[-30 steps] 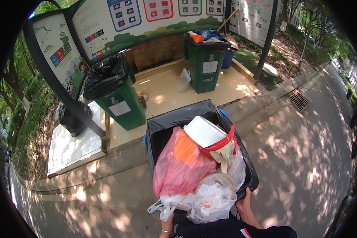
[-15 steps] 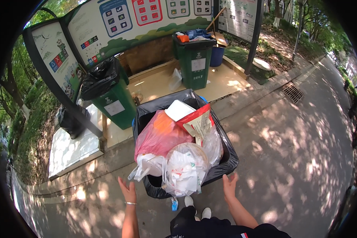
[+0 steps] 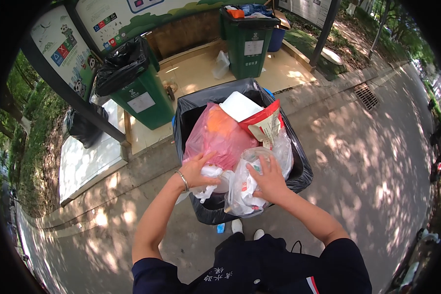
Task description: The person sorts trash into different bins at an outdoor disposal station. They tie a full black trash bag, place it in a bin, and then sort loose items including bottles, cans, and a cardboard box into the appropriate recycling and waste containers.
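Observation:
Right before me stands a trash bin lined with a black bag (image 3: 300, 172), heaped with rubbish. My left hand (image 3: 197, 171), a bangle on its wrist, lies on the heap with fingers apart, against a pink plastic bag (image 3: 219, 132) and a crumpled white plastic bag (image 3: 208, 188). My right hand (image 3: 269, 182) rests with spread fingers on a clear plastic bag (image 3: 241, 198) of white paper scraps at the bin's near side. Behind the hands lie a white foam box (image 3: 241, 106) and a red and beige packet (image 3: 267, 123).
Two green wheeled bins, one at left (image 3: 141, 100) and one farther back (image 3: 250, 46), stand on a tiled platform (image 3: 193, 73). A full black bag (image 3: 85, 126) sits at far left. A kerb and a drain grate (image 3: 366, 97) lie to the right.
Both hands have moved forward and inward from the bin's near corners onto the bags. The view has tilted downward, so more of my arms and shirt shows.

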Motion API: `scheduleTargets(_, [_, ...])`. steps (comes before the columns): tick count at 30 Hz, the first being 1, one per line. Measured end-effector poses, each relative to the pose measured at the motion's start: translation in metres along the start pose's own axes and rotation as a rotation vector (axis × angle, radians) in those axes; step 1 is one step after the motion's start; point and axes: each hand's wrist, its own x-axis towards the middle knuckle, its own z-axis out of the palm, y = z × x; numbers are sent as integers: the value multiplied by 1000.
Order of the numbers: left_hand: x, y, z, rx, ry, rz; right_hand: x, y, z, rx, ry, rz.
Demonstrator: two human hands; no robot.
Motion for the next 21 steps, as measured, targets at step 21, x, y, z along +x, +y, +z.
scheduleTargets(21, [10, 58, 55, -32, 17, -221, 32, 69, -34, 94, -501, -220])
